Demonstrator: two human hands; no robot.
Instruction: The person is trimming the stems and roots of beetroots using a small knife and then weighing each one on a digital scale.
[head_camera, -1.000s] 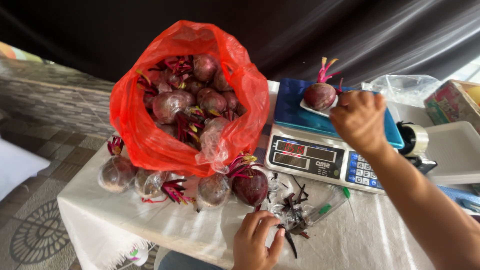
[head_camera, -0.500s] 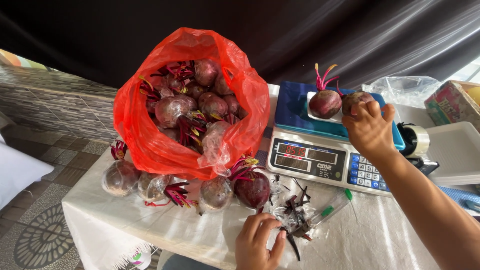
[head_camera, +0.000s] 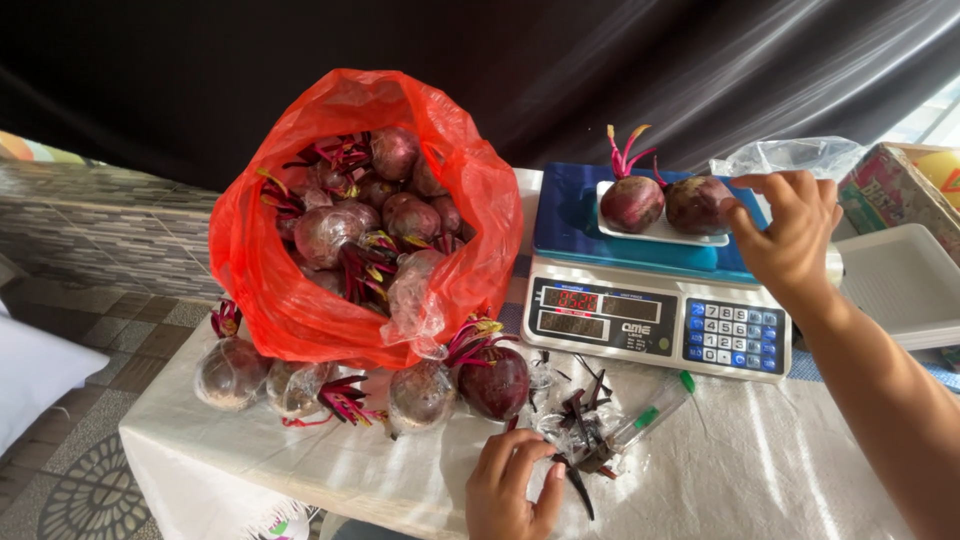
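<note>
On the white foam tray (head_camera: 662, 232), round matte beets (head_camera: 631, 203).

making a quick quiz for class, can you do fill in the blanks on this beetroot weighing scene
1. The open bag full of beetroots is ____ in colour.
2. ____ beetroots lie on the white tray on the scale.
3. The right hand touches the beetroot on the ____ side of the tray.
4. The left hand rests on the ____.

Missing words: red; two; right; table
</note>
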